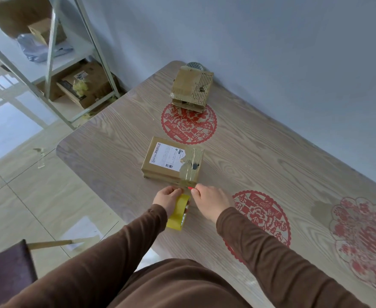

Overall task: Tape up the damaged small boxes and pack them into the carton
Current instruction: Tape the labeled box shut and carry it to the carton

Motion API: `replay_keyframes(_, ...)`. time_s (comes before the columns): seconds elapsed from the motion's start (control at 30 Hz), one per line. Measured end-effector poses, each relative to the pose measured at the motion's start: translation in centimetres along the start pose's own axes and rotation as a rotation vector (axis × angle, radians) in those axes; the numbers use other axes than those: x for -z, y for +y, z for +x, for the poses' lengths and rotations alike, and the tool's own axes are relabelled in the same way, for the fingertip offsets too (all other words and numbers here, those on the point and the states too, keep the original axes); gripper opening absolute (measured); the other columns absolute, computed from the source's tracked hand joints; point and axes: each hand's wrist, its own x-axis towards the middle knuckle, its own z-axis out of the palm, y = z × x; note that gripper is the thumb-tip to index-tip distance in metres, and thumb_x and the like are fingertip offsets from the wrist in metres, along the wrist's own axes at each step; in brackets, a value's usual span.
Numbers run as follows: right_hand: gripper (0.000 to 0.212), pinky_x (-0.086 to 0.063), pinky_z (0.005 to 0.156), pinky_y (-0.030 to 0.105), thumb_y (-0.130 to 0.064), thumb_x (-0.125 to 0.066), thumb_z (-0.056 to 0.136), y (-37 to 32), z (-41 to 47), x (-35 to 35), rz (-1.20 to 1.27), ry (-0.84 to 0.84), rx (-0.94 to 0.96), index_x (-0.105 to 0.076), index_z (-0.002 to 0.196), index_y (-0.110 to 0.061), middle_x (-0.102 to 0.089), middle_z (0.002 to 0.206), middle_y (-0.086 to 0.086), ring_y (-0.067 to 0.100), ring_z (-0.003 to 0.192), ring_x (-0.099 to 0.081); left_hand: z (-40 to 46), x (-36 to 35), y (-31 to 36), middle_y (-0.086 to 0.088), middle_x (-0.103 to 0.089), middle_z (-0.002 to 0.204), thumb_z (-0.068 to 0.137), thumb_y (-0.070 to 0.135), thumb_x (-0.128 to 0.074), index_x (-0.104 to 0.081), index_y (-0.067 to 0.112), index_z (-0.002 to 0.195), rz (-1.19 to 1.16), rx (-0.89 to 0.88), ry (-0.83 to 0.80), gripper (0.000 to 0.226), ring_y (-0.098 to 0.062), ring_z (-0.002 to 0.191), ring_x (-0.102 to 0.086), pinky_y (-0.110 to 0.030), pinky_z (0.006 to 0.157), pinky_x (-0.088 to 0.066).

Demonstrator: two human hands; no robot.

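A small cardboard box (172,162) with a torn white shipping label (168,157) lies flat on the tabletop (260,156), near its middle. A strip of clear tape (188,174) runs over the box's right end and down the near side toward the hands; its glossy surface makes the edges hard to trace. At about 6 o'clock from the box, the left hand (168,199) holds a yellow tape roll (179,213), fingers curled round its top; the wrist hides part of the roll. Just to the right, the right hand (211,202) pinches a small red-tipped thing (191,188) against the tape at the box's lower edge. What that tool is cannot be told, as the grip covers nearly all of it.

At 12 o'clock from the labelled box, well apart, a second small box (191,90) stands upright by the wall, its corrugated face ragged and torn. A round grey object (194,65) peeks out behind it, mostly hidden. Red paper-cut decorations (189,123) lie flat on the wood.

At 10 o'clock, beyond the tabletop, a metal shelf rack (53,47) holds more cartons (87,85), cut off by the picture's edge and blurred. A dark chair (5,276) corner shows at 8 o'clock.
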Motion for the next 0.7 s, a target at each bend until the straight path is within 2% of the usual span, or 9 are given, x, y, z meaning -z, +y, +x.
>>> replay_keyframes(0.07,0.044,-0.033,0.071,0.038,-0.039,-0.024,0.108,-0.1,0.5,-0.3,-0.043,-0.016,-0.032,-0.061,0.108,-0.015,-0.070,0.109,0.014,0.036,0.100,-0.064,-0.2,-0.1,0.1,-0.020,-0.069,0.074,0.098,0.011,-0.061,-0.062,-0.009,0.104,0.012,-0.009,0.001,0.021,-0.032,0.063,-0.069,-0.047,0.061,-0.061)
replay_keyframes(0.17,0.045,-0.033,0.073,0.039,-0.038,-0.024,0.108,-0.4,0.9,-0.6,-0.090,-0.015,-0.037,-0.063,0.111,-0.015,-0.070,0.110,0.013,0.035,0.103,-0.065,-0.4,0.0,0.5,-0.018,-0.066,0.071,0.098,0.009,-0.060,-0.063,0.000,0.093,0.069,-0.044,0.030,0.010,-0.020,0.049,-0.068,-0.029,0.044,-0.054)
replay_keyframes(0.2,0.045,-0.035,0.074,0.039,-0.038,-0.025,0.108,-0.4,1.0,-0.6,-0.107,-0.009,-0.039,-0.063,0.111,-0.015,-0.071,0.111,0.013,0.035,0.104,-0.065,-0.3,0.1,0.6,-0.019,-0.066,0.071,0.096,0.012,-0.063,-0.063,0.003,0.090,0.089,-0.054,0.035,0.011,-0.021,0.050,-0.068,-0.030,0.044,-0.055)
replay_keyframes(0.3,0.041,-0.043,0.084,0.036,-0.035,-0.032,0.107,0.2,1.2,-0.4,-0.202,-0.051,-0.074,-0.067,0.113,-0.015,-0.070,0.116,0.010,0.031,0.110,-0.065,1.4,0.4,-0.3,-0.016,-0.067,0.071,0.078,0.038,-0.070,-0.068,0.020,0.075,0.249,-0.087,0.074,0.018,-0.037,0.070,-0.070,-0.047,0.068,-0.061)
replay_keyframes(0.37,0.041,-0.044,0.087,0.035,-0.036,-0.033,0.107,1.5,1.3,-0.3,-0.225,-0.114,-0.136,-0.068,0.113,-0.016,-0.070,0.117,0.008,0.029,0.111,-0.064,2.1,0.7,-0.6,-0.001,-0.059,0.064,0.080,0.039,-0.067,-0.065,0.023,0.072,0.371,-0.092,0.109,0.019,-0.031,0.070,-0.060,-0.037,0.073,-0.053)
replay_keyframes(0.43,0.042,-0.043,0.080,0.035,-0.043,-0.030,0.105,2.9,1.2,0.2,-0.167,-0.138,-0.186,-0.065,0.098,-0.021,-0.069,0.100,0.005,0.029,0.102,-0.065,1.2,0.6,0.3,0.003,-0.058,0.067,0.081,0.037,-0.065,-0.065,0.023,0.073,0.404,-0.120,0.131,0.017,-0.023,0.071,-0.056,-0.035,0.074,-0.051)
replay_keyframes(0.53,0.044,-0.044,0.068,0.033,-0.061,-0.035,0.098,3.6,1.0,1.2,0.016,0.038,-0.221,-0.052,0.083,-0.024,-0.058,0.079,-0.003,0.023,0.081,-0.063,1.3,0.4,0.3,0.000,-0.063,0.073,0.085,0.033,-0.067,-0.067,0.022,0.074,0.410,-0.139,0.128,0.015,-0.022,0.074,-0.058,-0.035,0.078,-0.053)
replay_keyframes(0.6,0.037,-0.049,0.064,0.033,-0.061,-0.047,0.096,2.4,1.2,1.2,0.185,0.227,-0.112,-0.052,0.095,-0.024,-0.058,0.085,-0.007,0.015,0.075,-0.060,1.4,0.3,0.2,-0.005,-0.067,0.078,0.088,0.027,-0.067,-0.070,0.019,0.080,0.423,-0.146,0.143,0.012,-0.023,0.077,-0.059,-0.035,0.080,-0.052)
replay_keyframes(0.7,0.027,-0.053,0.063,0.035,-0.047,-0.058,0.097,0.3,2.2,-0.4,0.187,0.233,0.053,-0.053,0.113,-0.026,-0.054,0.100,-0.007,0.019,0.077,-0.061,1.4,0.2,0.5,-0.003,-0.068,0.077,0.087,0.025,-0.067,-0.072,0.019,0.079,0.482,-0.166,0.153,0.011,-0.024,0.079,-0.060,-0.034,0.079,-0.051)
